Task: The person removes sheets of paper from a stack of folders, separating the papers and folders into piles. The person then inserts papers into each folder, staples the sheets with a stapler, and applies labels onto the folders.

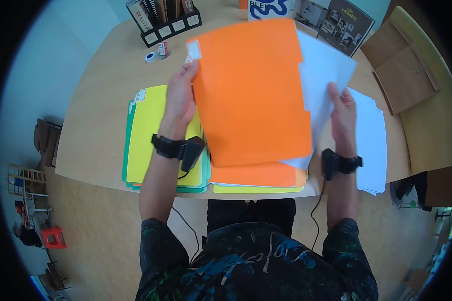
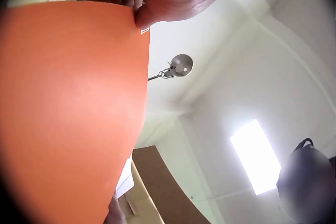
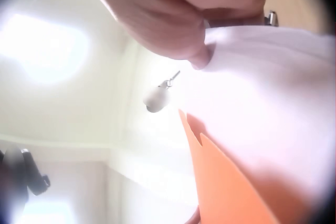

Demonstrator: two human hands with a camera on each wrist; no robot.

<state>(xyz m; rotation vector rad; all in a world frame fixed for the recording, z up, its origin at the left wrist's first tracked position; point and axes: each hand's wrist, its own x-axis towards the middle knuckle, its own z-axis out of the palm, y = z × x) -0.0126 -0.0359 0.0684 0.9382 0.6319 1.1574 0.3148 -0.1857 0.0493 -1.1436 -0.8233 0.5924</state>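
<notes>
My left hand (image 1: 180, 98) grips the left edge of an orange file folder (image 1: 251, 95), thumb on its front near a white label. The folder is held up over the table, tilted. On the other side, my right hand (image 1: 343, 118) pinches white paper (image 1: 326, 75) by its right edge, thumb in front. Most of this paper lies behind the orange folder, its right part sticking out. In the right wrist view the paper (image 3: 262, 92) reaches in beside the stepped edge of the folder (image 3: 226, 182). Below, more orange folders (image 1: 256, 174) lie stacked over a yellow one.
Yellow and green folders (image 1: 143, 135) are piled at the left. A stack of white paper (image 1: 370, 140) lies at the right. Farther back stand a black organizer (image 1: 172, 31) with books, a tape roll (image 1: 150, 57), a small box (image 1: 162, 48) and a dark book (image 1: 346, 25).
</notes>
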